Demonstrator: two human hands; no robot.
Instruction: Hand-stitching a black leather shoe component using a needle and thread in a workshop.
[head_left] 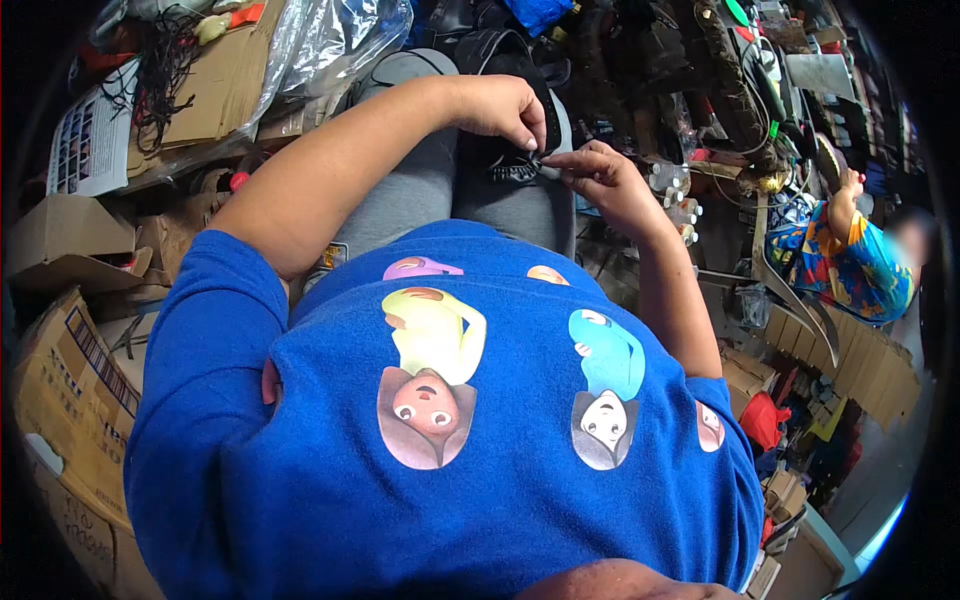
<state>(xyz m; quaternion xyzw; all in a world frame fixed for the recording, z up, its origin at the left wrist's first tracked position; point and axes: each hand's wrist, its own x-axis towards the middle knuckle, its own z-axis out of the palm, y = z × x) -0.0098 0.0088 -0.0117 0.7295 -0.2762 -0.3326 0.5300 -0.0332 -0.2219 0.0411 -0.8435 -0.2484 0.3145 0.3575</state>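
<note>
Across my lap lies a black shoe-like piece, and part of its edge shows a row of short pale stripes. From the left, my left hand reaches over it, thumb and fingers pinched at its right edge. My right hand comes in from the right with thumb and forefinger pinched together. The fingertips of both hands meet at a small dark strap-like part of the piece. Its exact kind is too small to make out, and the curled fingers partly cover it.
Flattened cardboard, clear plastic and black cords lie at far left. Cardboard boxes stand nearer. Several small bottles are right of my right hand. A person in bright patterned clothing is further right, near a curved blade-like piece.
</note>
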